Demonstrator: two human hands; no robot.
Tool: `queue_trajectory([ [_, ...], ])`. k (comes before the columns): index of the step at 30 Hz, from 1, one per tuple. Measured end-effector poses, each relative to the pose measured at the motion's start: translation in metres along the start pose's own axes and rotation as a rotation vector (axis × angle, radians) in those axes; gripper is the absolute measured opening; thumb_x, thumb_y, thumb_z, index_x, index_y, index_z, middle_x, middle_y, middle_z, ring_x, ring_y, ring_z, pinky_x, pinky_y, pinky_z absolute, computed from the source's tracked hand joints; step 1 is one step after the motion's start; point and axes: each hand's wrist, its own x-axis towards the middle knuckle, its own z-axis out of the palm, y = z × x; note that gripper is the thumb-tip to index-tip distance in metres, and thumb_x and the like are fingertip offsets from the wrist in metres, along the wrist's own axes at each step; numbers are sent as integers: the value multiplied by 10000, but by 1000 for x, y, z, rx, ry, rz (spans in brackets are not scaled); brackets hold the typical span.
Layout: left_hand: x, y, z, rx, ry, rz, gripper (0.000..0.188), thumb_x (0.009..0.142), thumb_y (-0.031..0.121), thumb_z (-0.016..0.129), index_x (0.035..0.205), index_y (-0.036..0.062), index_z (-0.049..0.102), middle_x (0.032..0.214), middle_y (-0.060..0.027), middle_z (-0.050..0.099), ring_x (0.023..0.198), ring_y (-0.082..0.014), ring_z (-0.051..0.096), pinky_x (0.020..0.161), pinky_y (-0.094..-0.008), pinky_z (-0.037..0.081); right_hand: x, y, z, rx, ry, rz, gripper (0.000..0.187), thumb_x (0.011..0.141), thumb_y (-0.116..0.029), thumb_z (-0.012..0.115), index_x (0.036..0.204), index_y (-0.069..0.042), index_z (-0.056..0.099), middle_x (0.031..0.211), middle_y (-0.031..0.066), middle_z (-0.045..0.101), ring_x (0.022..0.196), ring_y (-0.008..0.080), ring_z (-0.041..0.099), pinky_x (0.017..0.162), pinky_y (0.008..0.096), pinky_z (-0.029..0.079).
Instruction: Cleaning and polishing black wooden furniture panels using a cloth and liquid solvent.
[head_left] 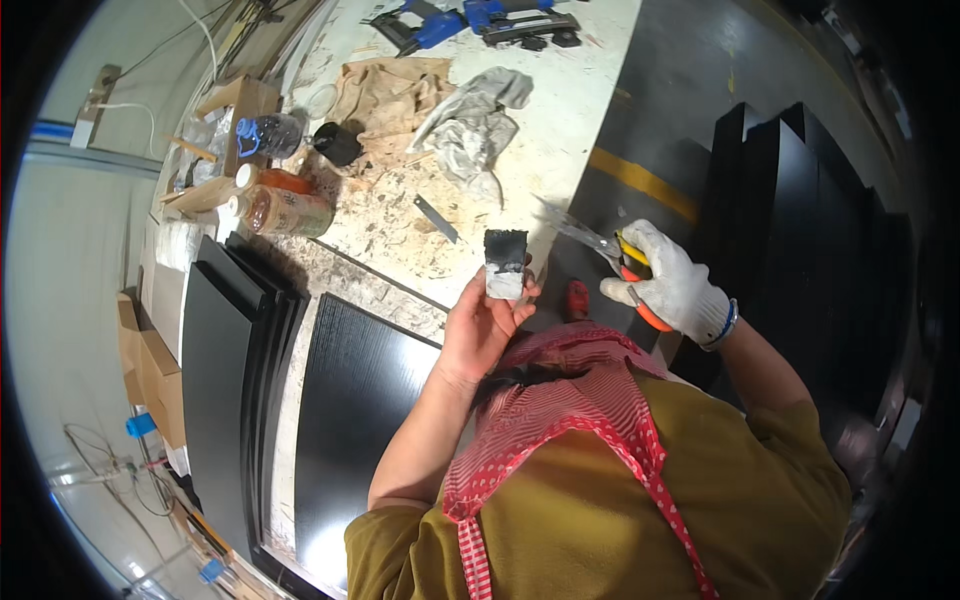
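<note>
well, from my seat i have a small two-tone piece (506, 250), black above and white below, held up near the table's edge, between the bare left hand (487, 322) and the front of the worktable (568, 120). that left hand is half curled, palm turned up, thumb and fingertips pinching the white lower end while the black end stands free. the right hand, in a white glove (675, 275), is wrapped around the orange and yellow handles of a pair of scissors (592, 236), blades pointing up and away toward the table; they look blurred, so i can't tell how far apart they are. i judge the piece to be very light, and its ragged black edge makes me expect something crumbly or frayed, though whether it is stiff or soft i can't tell. i'd take it by the white end, low on both side edges, with a gentle pinch, since squeezing the dark part might bend it or shed bits. the scissors should be stiff, somewhat nose-heavy and slick along the metal, so i'd trust only the handles, fingers well behind the pivot.
</note>
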Motion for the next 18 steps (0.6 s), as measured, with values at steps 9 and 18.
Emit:
queue_trajectory([
  [9, 23, -29, 23, 36, -51, -36, 411, 993, 370, 448, 1266, 72, 525, 1171, -114, 614, 1073, -262, 586, 853, -364, 506, -8, 11, -38, -297, 16, -29, 736, 707, -545, 762, 1202, -50, 534, 1189, 164, 599, 1112, 335, 581, 932, 420, 469],
  [18, 44, -41, 29, 56, -108, -105, 413, 1008, 375, 401, 1248, 67, 536, 1117, -102, 627, 1052, -235, 581, 855, -354, 490, -8, 21, -63, -339, -97, 13, 764, 716, -605, 726, 1205, -52, 531, 1036, 182, 656, 974, 365, 640, 848, 445, 507],
])
